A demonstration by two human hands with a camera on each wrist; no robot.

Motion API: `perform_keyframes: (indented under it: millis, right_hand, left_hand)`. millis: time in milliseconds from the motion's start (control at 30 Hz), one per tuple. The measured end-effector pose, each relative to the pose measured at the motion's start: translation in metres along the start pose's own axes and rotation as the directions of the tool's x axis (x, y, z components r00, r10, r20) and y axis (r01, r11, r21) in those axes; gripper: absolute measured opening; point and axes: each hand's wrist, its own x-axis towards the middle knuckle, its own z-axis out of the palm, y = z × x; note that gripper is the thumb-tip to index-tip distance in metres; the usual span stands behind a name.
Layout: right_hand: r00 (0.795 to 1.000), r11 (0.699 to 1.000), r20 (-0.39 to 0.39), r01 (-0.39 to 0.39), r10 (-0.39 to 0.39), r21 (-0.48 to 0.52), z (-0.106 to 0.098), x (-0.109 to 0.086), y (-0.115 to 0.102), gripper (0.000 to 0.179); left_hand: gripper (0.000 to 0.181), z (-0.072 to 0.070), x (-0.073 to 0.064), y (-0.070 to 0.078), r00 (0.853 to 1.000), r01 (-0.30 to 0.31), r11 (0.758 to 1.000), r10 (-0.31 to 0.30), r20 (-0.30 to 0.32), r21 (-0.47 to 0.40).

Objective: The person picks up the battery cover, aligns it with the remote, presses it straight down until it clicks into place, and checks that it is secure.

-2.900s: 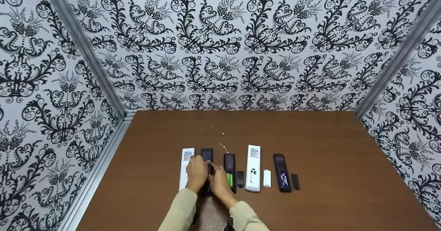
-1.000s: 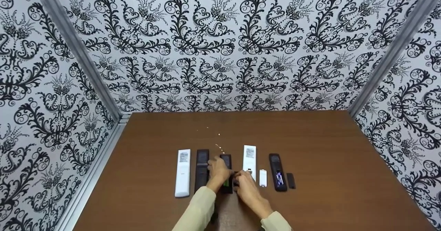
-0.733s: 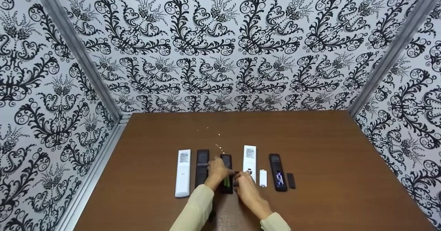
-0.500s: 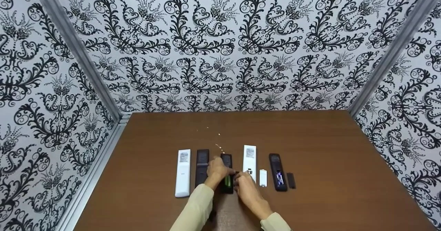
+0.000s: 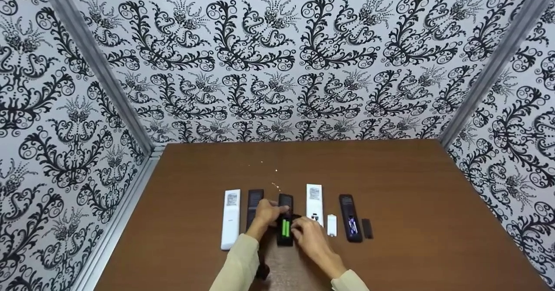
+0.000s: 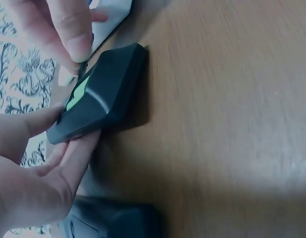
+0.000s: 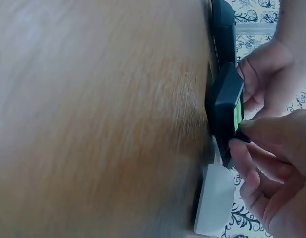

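Observation:
My left hand (image 5: 265,214) grips a black remote control (image 5: 285,241) from its left side, thumb on the upper back face. Its battery bay is uncovered, and green batteries (image 5: 285,228) lie inside. In the left wrist view the remote (image 6: 111,82) is tilted, fingers beneath it. My right hand (image 5: 311,235) is at the remote's right edge. It pinches a thin dark battery cover (image 6: 81,72) between thumb and finger, close beside the bay; most of the cover is hidden by the fingers. In the right wrist view, the right thumb (image 7: 262,130) is beside the green batteries.
Left of the hands lie a white remote (image 5: 230,221) and a dark remote (image 5: 255,197). To the right are a white remote (image 5: 314,197) with an uncovered bay, its white cover (image 5: 331,225), a black remote (image 5: 348,204) with batteries showing, and a dark cover (image 5: 367,228).
Both hands have moved right from the second remote to the small black one. In the last half second the left hand shifted left, and the remote tilted, showing its green batteries more fully.

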Motion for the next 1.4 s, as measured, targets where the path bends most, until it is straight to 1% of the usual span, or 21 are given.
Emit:
perform_keyframes:
  millis: [67, 100, 200, 267, 300, 367, 500, 600, 667, 733, 867, 1033, 1100, 1200, 1300, 1400]
  right_hand:
    - [1.000, 0.998, -0.009, -0.018, 0.019, 0.058, 0.000, 0.000, 0.000, 0.005]
    - [1.000, 0.996, -0.006, -0.027, 0.027, 0.087, 0.000, 0.000, 0.000, 0.005]
    - [0.999, 0.988, 0.016, -0.045, 0.043, 0.149, -0.001, 0.000, 0.000, 0.010]
    - [0.998, 0.985, 0.025, -0.053, 0.050, 0.161, -0.001, 0.000, 0.000, 0.015]
    - [0.998, 0.986, 0.025, -0.054, 0.051, 0.160, -0.001, 0.000, 0.000, 0.016]
    - [0.999, 0.988, 0.002, -0.042, 0.042, 0.146, 0.000, 0.000, 0.000, 0.018]
    - [0.996, 0.995, -0.092, -0.001, 0.010, 0.096, 0.002, 0.003, -0.001, 0.019]
    - [0.986, 0.999, -0.167, 0.025, -0.018, 0.040, 0.002, 0.005, -0.003, 0.018]
    - [0.980, 0.999, -0.199, 0.031, -0.027, 0.017, 0.001, 0.007, -0.004, 0.018]
    - [0.975, 0.999, -0.218, 0.035, -0.034, -0.001, 0.000, 0.008, -0.005, 0.017]
    - [0.971, 0.999, -0.235, 0.040, -0.040, -0.006, -0.003, 0.010, -0.007, 0.017]
    - [0.954, 0.998, -0.290, 0.069, -0.070, -0.015, -0.002, 0.015, -0.010, 0.017]
    - [0.952, 0.997, -0.299, 0.075, -0.067, 0.016, -0.001, 0.017, -0.011, 0.019]
    - [0.964, 0.991, -0.265, 0.046, -0.010, 0.128, 0.000, 0.019, -0.012, 0.024]
    - [0.976, 0.966, -0.203, -0.017, 0.072, 0.259, 0.002, 0.021, -0.012, 0.022]
    - [0.981, 0.939, -0.154, -0.062, 0.120, 0.337, 0.004, 0.023, -0.011, 0.015]
  left_hand:
    - [0.048, -0.004, 0.000, -0.002, 0.999, 0.025, 0.998, -0.023, 0.037, -0.060]
    - [0.048, -0.006, 0.000, -0.003, 0.998, 0.028, 0.996, -0.024, 0.052, -0.079]
    - [0.047, -0.010, 0.000, -0.005, 0.996, 0.024, 0.993, -0.014, 0.083, -0.119]
    - [0.045, -0.012, 0.001, -0.007, 0.996, 0.012, 0.991, 0.000, 0.089, -0.132]
    - [0.045, -0.013, 0.001, -0.007, 0.996, 0.003, 0.990, 0.010, 0.093, -0.138]
    - [0.045, -0.013, 0.001, -0.008, 0.995, -0.015, 0.988, 0.030, 0.099, -0.152]
    - [0.045, -0.013, 0.000, -0.010, 0.993, -0.051, 0.986, 0.067, 0.101, -0.158]
    - [0.044, -0.013, -0.001, -0.011, 0.992, -0.058, 0.986, 0.075, 0.100, -0.158]
    - [0.044, -0.013, -0.001, -0.011, 0.992, -0.065, 0.986, 0.082, 0.101, -0.154]
    - [0.044, -0.013, -0.001, -0.012, 0.991, -0.065, 0.986, 0.081, 0.103, -0.152]
    - [0.045, -0.013, -0.001, -0.014, 0.991, -0.062, 0.984, 0.081, 0.111, -0.165]
    - [0.045, -0.012, -0.001, -0.012, 0.991, -0.063, 0.982, 0.083, 0.105, -0.180]
    - [0.045, -0.011, -0.001, -0.012, 0.992, -0.061, 0.981, 0.081, 0.099, -0.186]
    - [0.044, -0.010, 0.000, -0.012, 0.993, -0.062, 0.979, 0.081, 0.090, -0.193]
    - [0.044, -0.010, 0.000, -0.013, 0.992, -0.070, 0.979, 0.088, 0.085, -0.190]
    - [0.043, -0.011, 0.000, -0.013, 0.992, -0.068, 0.979, 0.086, 0.088, -0.193]
